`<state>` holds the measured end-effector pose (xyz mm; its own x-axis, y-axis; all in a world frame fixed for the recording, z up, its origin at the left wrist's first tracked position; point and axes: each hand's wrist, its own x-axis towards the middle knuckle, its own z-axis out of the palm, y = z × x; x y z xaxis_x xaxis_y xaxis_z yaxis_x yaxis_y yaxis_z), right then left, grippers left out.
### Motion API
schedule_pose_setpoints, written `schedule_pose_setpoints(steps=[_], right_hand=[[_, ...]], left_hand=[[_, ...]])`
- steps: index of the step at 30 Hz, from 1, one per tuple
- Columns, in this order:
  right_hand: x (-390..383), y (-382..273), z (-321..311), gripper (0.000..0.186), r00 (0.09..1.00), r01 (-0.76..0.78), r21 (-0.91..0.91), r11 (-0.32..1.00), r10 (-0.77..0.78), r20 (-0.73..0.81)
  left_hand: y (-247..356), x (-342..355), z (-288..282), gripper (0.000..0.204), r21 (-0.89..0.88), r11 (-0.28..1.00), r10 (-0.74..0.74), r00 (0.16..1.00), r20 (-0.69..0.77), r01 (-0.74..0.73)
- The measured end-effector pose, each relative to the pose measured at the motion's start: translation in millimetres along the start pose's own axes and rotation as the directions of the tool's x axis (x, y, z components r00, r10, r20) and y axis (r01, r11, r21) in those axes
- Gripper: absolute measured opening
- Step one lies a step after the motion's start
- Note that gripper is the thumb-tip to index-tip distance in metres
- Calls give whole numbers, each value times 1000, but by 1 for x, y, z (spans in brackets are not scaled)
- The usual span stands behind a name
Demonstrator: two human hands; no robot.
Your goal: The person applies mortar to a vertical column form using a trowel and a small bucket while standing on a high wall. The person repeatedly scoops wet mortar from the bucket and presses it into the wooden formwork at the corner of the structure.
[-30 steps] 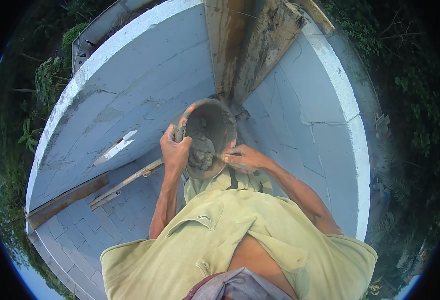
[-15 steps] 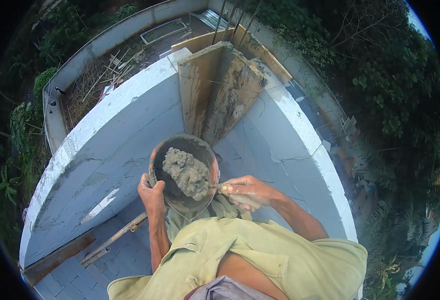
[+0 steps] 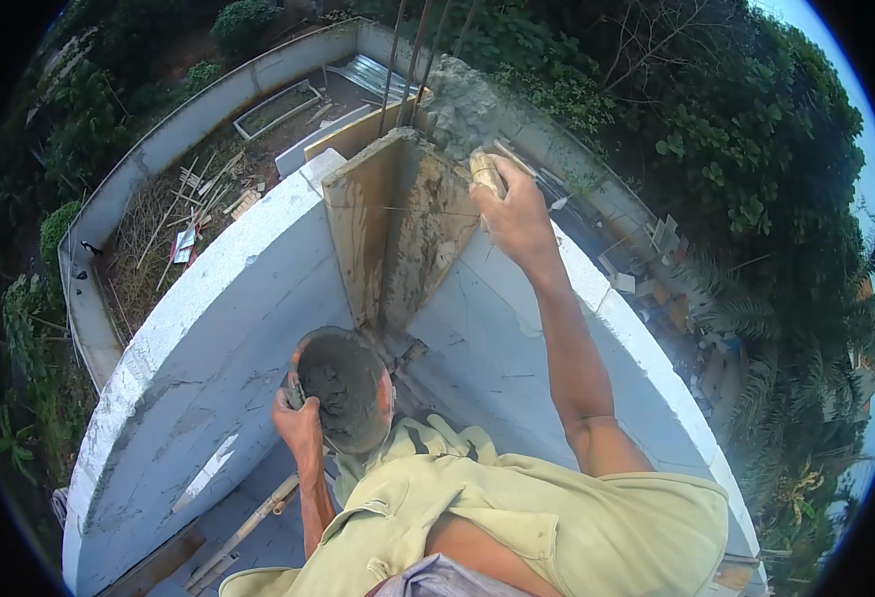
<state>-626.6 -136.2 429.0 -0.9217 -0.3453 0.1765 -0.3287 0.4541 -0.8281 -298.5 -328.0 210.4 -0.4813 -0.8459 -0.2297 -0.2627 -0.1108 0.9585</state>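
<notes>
My left hand [image 3: 298, 423] grips the rim of a round bucket [image 3: 341, 390] with wet grey mortar at its bottom, held low before my body. My right hand [image 3: 507, 209] is raised on an outstretched arm, gripping the light handle of a trowel [image 3: 484, 174]. A blurred lump of grey mortar [image 3: 462, 104] is just beyond the handle, over the top of the mortar-stained wooden formwork [image 3: 358, 239] in the wall's corner, beside upright steel rods [image 3: 398, 75]; the trowel's blade cannot be made out.
White block walls [image 3: 174, 333] with narrow top edges meet at the corner around me. A bamboo pole [image 3: 243, 532] lies low at left. Beyond and below are a grey boundary wall [image 3: 164, 134], scattered timber [image 3: 199, 189] and dense trees [image 3: 736, 149].
My right hand has swung up and forward from the bucket to the formwork top, carrying mortar on the trowel. My left hand and the bucket appear slightly lower; the view has tilted toward the outside.
</notes>
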Motion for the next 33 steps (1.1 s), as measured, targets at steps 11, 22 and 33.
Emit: schedule_pose_setpoints(steps=[11, 22, 33], right_hand=[[-62, 2, -2, 49, 970, 197, -462, 865, -239, -34], [-30, 5, -4, 46, 973, 178, -537, 825, -229, -30], [-41, 7, -38, 47, 970, 203, -667, 717, -241, 37]], left_hand=[[11, 10, 10, 24, 378, 926, 29, 999, -25, -17], [39, 10, 45, 26, 271, 949, 151, 987, 61, -162], [40, 1, 48, 25, 192, 968, 143, 984, 104, -161]])
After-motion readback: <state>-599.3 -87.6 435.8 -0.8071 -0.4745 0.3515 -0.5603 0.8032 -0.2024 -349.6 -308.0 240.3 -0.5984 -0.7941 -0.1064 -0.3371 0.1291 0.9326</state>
